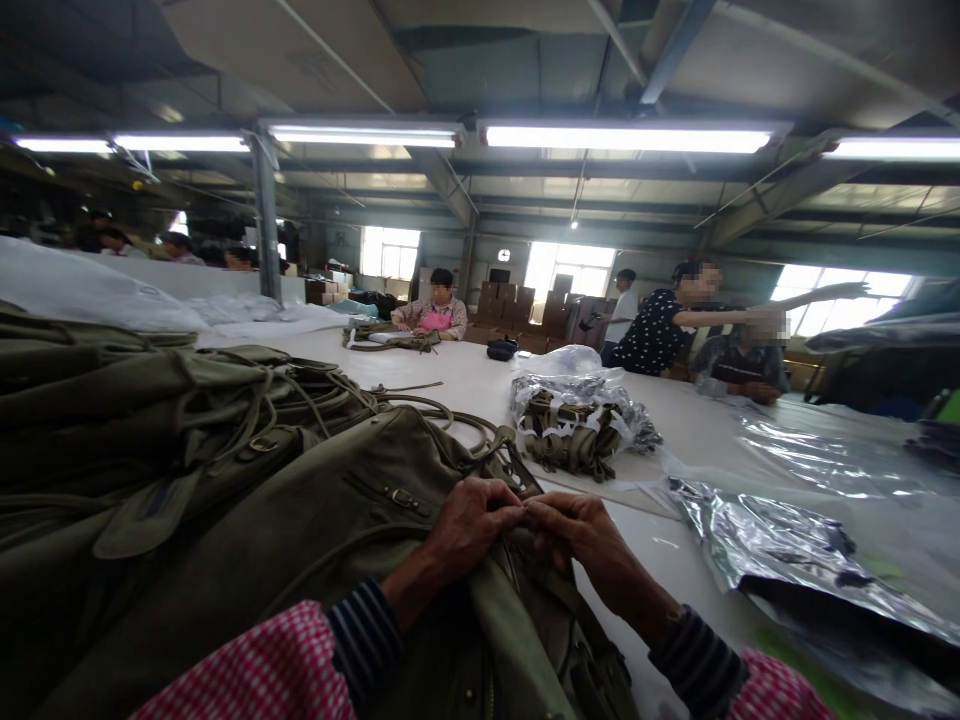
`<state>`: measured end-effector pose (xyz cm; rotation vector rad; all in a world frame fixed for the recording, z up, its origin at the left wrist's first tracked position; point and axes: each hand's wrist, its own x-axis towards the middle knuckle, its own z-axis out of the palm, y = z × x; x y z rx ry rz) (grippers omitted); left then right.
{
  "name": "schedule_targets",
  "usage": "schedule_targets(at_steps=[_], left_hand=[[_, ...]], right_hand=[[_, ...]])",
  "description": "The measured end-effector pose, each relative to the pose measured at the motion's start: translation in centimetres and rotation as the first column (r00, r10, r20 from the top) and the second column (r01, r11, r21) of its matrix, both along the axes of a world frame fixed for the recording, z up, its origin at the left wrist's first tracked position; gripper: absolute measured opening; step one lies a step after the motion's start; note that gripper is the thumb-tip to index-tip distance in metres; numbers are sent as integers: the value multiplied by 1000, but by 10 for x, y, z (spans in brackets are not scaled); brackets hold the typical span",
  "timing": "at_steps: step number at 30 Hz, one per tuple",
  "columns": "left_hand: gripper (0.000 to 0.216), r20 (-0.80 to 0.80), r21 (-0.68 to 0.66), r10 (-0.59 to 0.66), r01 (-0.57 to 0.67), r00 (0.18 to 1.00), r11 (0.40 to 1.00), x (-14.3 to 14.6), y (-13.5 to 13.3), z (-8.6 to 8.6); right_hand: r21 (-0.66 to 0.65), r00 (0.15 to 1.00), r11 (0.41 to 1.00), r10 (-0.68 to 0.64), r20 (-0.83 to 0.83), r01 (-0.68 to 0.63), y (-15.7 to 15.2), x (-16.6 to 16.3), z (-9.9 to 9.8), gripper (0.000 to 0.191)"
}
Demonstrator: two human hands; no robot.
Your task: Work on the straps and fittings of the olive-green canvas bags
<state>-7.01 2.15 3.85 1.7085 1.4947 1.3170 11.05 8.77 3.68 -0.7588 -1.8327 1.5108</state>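
Note:
An olive-green canvas bag (352, 520) lies on the white table (480, 375) in front of me. My left hand (469, 525) and my right hand (581, 530) meet at the bag's right edge, fingertips pinched together on the fabric or a strap there. What lies between the fingertips is too small to make out. Both wrists show striped cuffs under pink checked sleeves. Thin olive straps (442, 405) trail from the bag across the table.
More olive bags (150, 390) are piled at my left. A clear plastic bag of olive straps (581, 420) lies ahead, silvery plastic sheets (780, 540) to the right. Other people sit and stand at the table's far side, with cardboard boxes (525, 305) behind.

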Motion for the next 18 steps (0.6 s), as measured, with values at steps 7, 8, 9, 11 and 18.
schedule_targets(at_steps=[7, 8, 9, 11, 18], left_hand=[[23, -203, 19, 55, -52, 978, 998, 4, -3, 2], [23, -213, 20, 57, -54, 975, 998, 4, -3, 2], [23, -224, 22, 63, -60, 973, 998, 4, -3, 2], [20, -243, 26, 74, -70, 967, 997, 5, -4, 2], [17, -244, 18, 80, -78, 966, 997, 5, -3, 1]], right_hand=[[57, 997, 998, 16, 74, -20, 2, 0, -4, 39], [54, 996, 998, 22, 86, -27, 2, 1, -4, 39], [43, 995, 998, 30, 93, -35, 2, 1, -3, 39], [7, 997, 999, 46, 68, -46, 3, 2, -2, 37], [-60, 999, 998, -3, -48, 0, 2, 2, -5, 25]])
